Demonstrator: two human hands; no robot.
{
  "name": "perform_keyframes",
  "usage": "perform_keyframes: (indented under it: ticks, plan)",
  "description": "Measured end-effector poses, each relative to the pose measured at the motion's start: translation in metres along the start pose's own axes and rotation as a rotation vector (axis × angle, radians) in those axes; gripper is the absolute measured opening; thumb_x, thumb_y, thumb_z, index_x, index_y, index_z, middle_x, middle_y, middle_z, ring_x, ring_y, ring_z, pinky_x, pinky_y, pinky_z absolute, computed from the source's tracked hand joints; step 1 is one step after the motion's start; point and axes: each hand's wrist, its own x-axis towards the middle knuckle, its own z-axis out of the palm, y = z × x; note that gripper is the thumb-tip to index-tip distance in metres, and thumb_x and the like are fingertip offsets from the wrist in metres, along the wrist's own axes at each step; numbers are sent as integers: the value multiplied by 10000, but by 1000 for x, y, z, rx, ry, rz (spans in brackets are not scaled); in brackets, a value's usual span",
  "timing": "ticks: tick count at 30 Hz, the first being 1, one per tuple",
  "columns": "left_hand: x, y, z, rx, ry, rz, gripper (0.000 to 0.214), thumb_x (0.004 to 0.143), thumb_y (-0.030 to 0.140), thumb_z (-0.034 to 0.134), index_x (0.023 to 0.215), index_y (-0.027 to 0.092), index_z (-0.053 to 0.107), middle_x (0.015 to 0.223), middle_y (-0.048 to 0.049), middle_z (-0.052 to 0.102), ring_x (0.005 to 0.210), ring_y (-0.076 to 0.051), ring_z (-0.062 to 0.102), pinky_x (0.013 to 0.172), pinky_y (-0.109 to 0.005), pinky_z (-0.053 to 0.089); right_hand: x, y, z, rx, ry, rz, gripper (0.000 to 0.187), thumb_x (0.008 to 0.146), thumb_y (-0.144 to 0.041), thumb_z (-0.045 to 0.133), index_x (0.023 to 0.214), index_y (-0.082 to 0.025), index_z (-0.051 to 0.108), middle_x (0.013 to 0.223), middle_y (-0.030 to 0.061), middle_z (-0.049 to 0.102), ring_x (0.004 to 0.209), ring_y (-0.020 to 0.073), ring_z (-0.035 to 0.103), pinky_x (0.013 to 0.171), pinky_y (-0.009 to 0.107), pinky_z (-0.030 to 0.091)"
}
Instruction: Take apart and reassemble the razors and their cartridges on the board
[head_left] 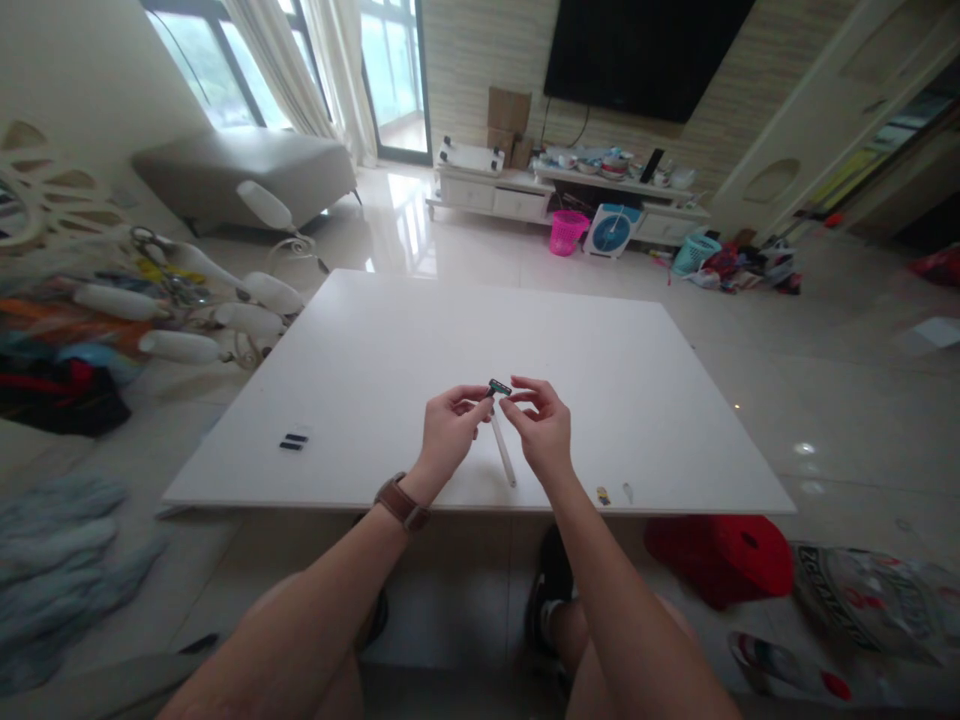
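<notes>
Over the white table, near its front edge, I hold a small razor (499, 386) with a dark green head. My left hand (451, 428) pinches it by the neck between thumb and fingers. My right hand (541, 425) closes its thumb and fingertips around the right end of the head. A slim white stick (503, 452) slants down below both hands; whether it is joined to the razor I cannot tell. Two short dark strips (293, 441) lie on the table to the left. At the right front edge are a small yellow piece (603, 495) and a small clear piece (628, 491).
The white table (480, 320) spans the middle. A lamp with several white shades (247, 318) stands at its left edge. A red stool (720, 560) and a plastic bag (870, 600) are at the right front. A pink basket (568, 233) and blue fan (612, 231) stand beyond.
</notes>
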Motion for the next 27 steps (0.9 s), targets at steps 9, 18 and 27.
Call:
perform_keyframes:
  ticks: [9,18,27]
  plan:
    - [7,2,2,-39,-66,-137,288,695,326,777,889,118,731,701,-45,666,580,-114,577,411,-188,334,4,-2,3,-233,40,-237,152,860,-246,708,998,-243,772,925,37,704,814,157,672,613,261,533]
    - [4,3,3,-82,-109,-184,288,701,336,769,887,120,727,579,-9,603,537,-97,523,416,-184,310,1,-4,-2,-314,31,-368,201,895,-207,665,1056,-264,771,923,34,717,796,155,657,650,289,541]
    - [4,5,3,-91,-120,-227,301,684,346,786,889,132,735,603,-13,618,510,-90,513,414,-199,309,-1,-3,-4,-291,49,-324,197,908,-279,662,1059,-335,775,935,32,713,859,197,664,788,364,553]
